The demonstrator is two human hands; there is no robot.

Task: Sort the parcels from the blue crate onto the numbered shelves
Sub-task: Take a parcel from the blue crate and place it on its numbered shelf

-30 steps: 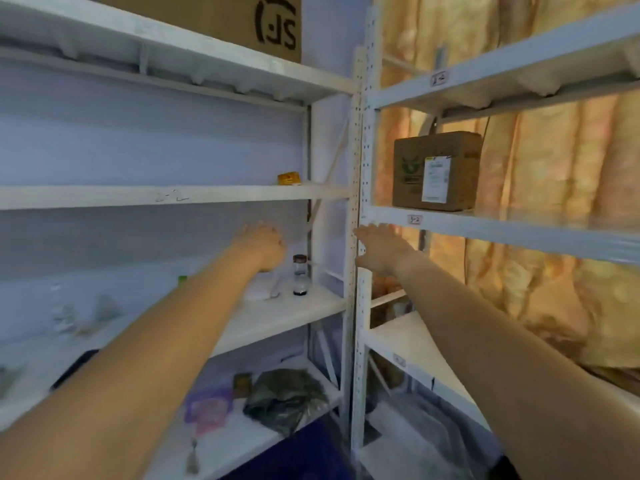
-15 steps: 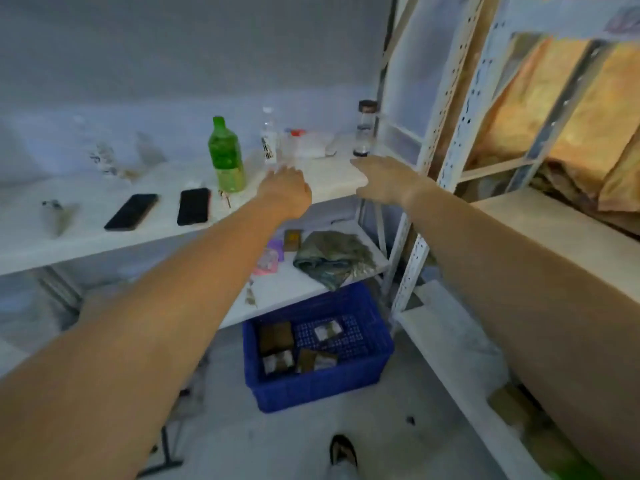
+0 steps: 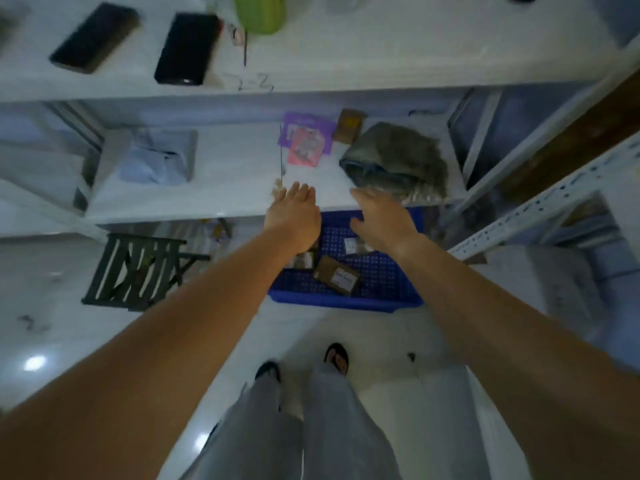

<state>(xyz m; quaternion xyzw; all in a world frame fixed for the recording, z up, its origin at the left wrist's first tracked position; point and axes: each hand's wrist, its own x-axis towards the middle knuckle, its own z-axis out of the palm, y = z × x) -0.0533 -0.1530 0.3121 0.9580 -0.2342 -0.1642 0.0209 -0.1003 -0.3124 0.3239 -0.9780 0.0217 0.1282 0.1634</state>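
Note:
The blue crate [image 3: 346, 299] stands on the floor, half under the lowest white shelf [image 3: 207, 202]. Inside it lie a brown parcel with a white label [image 3: 337, 274], a second parcel [image 3: 356, 244] near the back and a third [image 3: 304, 260] partly hidden by my left wrist. My left hand [image 3: 292, 214] hovers above the crate's back left corner, fingers stretched out and holding nothing. My right hand [image 3: 379, 218] hangs over the crate's back right part, open and empty too. The shelf above carries a hand-written number [image 3: 254, 83] on its front edge.
The lowest shelf holds a grey-green bag [image 3: 398, 161], a purple and pink packet [image 3: 306, 140] and a small brown box [image 3: 349, 124]. Two black phones [image 3: 187, 48] and a green bottle [image 3: 259, 12] sit on the shelf above. A dark folding stool [image 3: 135, 271] stands left of the crate. My feet [image 3: 336, 355] are below.
The view has swung from the upper shelves down to the floor. Both empty hands have dropped from shelf height to just above the blue crate.

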